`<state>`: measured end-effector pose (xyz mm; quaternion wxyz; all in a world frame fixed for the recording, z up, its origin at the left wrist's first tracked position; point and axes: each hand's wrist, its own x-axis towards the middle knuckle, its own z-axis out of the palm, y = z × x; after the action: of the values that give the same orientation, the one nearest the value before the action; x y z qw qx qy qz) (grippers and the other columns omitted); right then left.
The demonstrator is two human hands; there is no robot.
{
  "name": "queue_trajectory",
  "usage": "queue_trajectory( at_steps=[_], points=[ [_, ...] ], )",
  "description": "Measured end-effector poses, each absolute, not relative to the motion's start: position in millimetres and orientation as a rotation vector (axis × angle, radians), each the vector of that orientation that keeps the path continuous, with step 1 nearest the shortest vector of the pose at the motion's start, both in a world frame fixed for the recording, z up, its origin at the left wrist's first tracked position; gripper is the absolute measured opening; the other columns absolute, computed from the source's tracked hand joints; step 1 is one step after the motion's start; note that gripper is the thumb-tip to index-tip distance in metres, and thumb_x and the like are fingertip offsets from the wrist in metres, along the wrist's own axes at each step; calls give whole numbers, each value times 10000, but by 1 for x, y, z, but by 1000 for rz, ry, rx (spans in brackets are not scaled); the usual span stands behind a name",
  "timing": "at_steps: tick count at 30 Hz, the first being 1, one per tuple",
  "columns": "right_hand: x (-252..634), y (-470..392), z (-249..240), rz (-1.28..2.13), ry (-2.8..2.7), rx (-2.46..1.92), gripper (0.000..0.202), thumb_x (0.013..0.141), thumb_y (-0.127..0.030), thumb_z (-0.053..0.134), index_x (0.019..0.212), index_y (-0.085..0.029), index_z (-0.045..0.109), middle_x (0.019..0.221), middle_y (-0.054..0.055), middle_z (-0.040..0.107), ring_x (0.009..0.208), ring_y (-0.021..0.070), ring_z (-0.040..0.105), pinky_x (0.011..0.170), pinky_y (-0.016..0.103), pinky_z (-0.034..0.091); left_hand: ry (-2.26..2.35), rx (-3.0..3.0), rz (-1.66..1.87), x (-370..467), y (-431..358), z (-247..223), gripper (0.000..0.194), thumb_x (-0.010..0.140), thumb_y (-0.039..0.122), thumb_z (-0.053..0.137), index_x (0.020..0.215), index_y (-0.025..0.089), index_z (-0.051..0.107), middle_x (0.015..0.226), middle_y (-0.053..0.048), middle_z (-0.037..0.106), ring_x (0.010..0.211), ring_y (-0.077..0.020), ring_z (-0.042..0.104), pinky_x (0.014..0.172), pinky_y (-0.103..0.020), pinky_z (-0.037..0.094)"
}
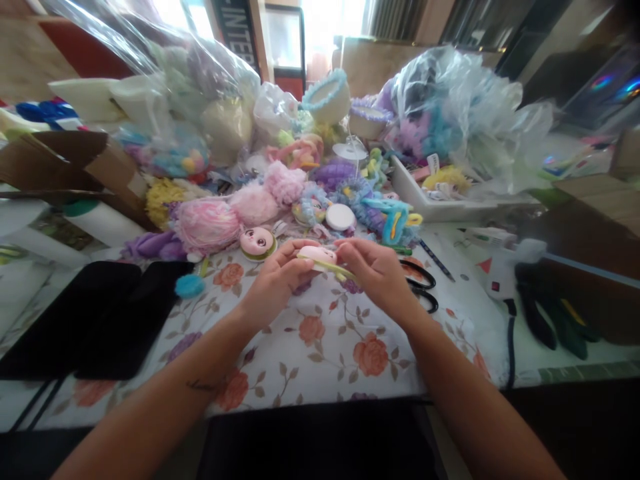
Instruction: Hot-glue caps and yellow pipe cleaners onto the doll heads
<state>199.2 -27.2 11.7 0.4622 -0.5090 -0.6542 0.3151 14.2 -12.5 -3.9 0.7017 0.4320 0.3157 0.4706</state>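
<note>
Above the flowered tablecloth, my left hand grips a small pale pink doll face by its left side, thumb below and fingers behind. A yellow-green strip runs along the near edge of the face. My right hand pinches at the right end of the strip and face; its fingertips partly hide what they hold. Just left of my hands lies another doll face with big eyes and a green edge. Black-handled scissors rest right of my right hand, partly behind it.
Behind my hands are piled pink yarn, a white disc and fluffy pieces. A white tray stands back right, near a pen and a glue gun. Black flat panels and a blue pompom lie left.
</note>
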Motion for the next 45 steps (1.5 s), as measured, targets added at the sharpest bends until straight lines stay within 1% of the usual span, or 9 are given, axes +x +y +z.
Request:
queue_trajectory(
  at_steps=[8, 11, 13, 15, 19, 26, 33, 41, 45],
  points=[
    [258, -55, 7, 1, -855, -1277, 300, 903, -421, 556, 927, -171, 719, 811, 74, 698, 716, 242, 689, 706, 444, 574, 558, 688, 1173, 7, -3, -2, 76, 809, 179, 595, 878, 183, 625, 946, -41, 704, 984, -211, 665, 995, -434, 480],
    [286, -89, -10, -270, -789, -1382, 195, 881, -352, 593, 1054, -334, 681, 976, 51, 675, 900, 306, 666, 844, 507, 526, 574, 640, 1173, 4, 0, -3, 46, 792, 202, 618, 819, 165, 619, 954, -77, 718, 982, -240, 680, 999, -439, 484],
    [311, -106, -20, -382, -811, -1484, 327, 858, -340, 622, 1164, -452, 597, 1194, 5, 614, 1119, 335, 579, 919, 509, 481, 583, 624, 1181, 4, 0, -2, 50, 785, 206, 624, 793, 159, 611, 974, -95, 721, 967, -245, 688, 996, -435, 489],
    [338, -111, -27, -328, -842, -1578, 415, 801, -360, 686, 1181, -474, 564, 1190, -17, 608, 1132, 342, 565, 855, 501, 496, 597, 613, 1185, 4, -1, 0, 51, 778, 202, 626, 778, 156, 604, 984, -103, 722, 952, -244, 694, 989, -431, 497],
    [389, -91, -31, -27, -951, -1969, 153, 694, -400, 764, 742, -310, 651, 666, 2, 607, 662, 271, 596, 582, 395, 421, 638, 595, 1194, 6, -3, 4, 43, 764, 186, 616, 755, 159, 584, 975, -104, 720, 960, -255, 696, 956, -425, 518],
    [400, -62, -21, -77, -1008, -2060, 479, 567, -273, 849, 364, -273, 416, 376, -35, 325, 391, 133, 257, 470, 288, 216, 652, 548, 1200, 5, -5, 7, 64, 769, 202, 611, 760, 160, 565, 1011, -119, 710, 1019, -274, 678, 944, -407, 533],
    [268, -95, 1, 652, -865, -1444, 85, 755, -299, 682, 700, -235, 672, 633, -6, 631, 532, 147, 549, 497, 273, 391, 682, 517, 1226, 7, -7, 16, 51, 783, 176, 580, 760, 166, 535, 1005, -109, 702, 994, -265, 683, 907, -411, 552],
    [184, -104, -2, 1479, -902, -1229, 334, 790, -359, 650, 1063, -168, 664, 562, -16, 614, 336, 98, 457, 297, 201, 312, 674, 551, 1245, 5, -6, 14, 25, 789, 181, 571, 794, 157, 571, 973, -99, 710, 965, -243, 687, 917, -393, 546],
    [174, -109, -1, 1454, -943, -1299, 343, 817, -458, 632, 984, -159, 664, 498, -16, 572, 319, 72, 389, 277, 163, 236, 662, 540, 1214, 6, -6, 12, 10, 783, 159, 572, 793, 159, 576, 914, -79, 704, 885, -204, 686, 910, -376, 545]
  ],
)
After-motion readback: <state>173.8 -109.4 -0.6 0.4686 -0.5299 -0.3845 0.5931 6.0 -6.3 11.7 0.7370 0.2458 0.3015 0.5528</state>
